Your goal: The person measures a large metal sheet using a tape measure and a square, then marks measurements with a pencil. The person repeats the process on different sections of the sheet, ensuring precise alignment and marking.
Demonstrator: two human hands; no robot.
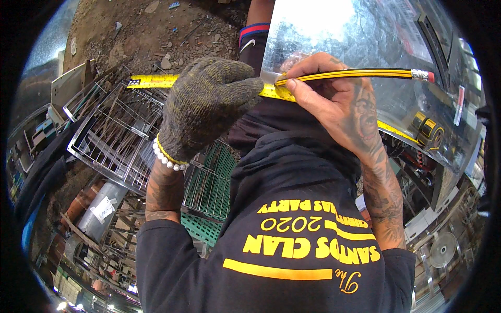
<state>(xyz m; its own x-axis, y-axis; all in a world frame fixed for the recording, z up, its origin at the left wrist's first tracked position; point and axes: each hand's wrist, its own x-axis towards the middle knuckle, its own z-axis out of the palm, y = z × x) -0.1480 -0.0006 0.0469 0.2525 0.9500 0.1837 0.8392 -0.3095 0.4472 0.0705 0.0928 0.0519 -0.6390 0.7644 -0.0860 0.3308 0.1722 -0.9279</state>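
Observation:
A grey knitted work glove covers my left hand, whose fingers are closed around the yellow tape measure blade at the edge of a shiny metal sheet. The blade's free end sticks out to the left. My right hand, bare, pinches a black and yellow striped pencil. Its point is down at the sheet's edge beside the blade, and its pink eraser points right. The blade passes beneath my right hand to the tape measure case, which sits on the sheet at the right.
Wire racks stand low at the left, with a green perforated crate close to my body. A metal cylinder lies among scrap at the lower left. Dirt ground with stones spreads beyond. A dark metal bar rests on the sheet's far right.

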